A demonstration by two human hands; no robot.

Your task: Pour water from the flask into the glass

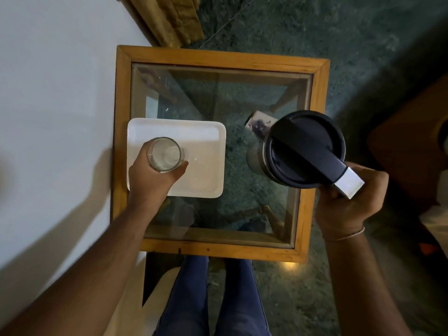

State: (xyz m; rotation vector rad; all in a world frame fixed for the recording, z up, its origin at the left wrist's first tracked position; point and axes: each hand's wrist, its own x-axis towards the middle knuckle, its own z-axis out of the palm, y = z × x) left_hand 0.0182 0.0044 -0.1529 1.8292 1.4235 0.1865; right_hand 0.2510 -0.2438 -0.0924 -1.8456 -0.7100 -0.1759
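A clear glass [164, 154] stands upright over the left part of a white tray [208, 166], and my left hand [151, 177] wraps around its side. It looks empty, though I cannot be sure. A steel flask [300, 149] with a dark lid and a dark-and-silver handle is upright above the table's right side. My right hand [351, 202] grips that handle. The flask's spout faces left, apart from the glass. Whether the flask rests on the table is unclear.
The small table has a wooden frame [218, 251] and a glass top [230, 98] over a green floor. A white wall [48, 105] runs along the left. My legs in blue jeans [213, 299] are in front of the table. Dark wooden furniture [412, 146] stands at right.
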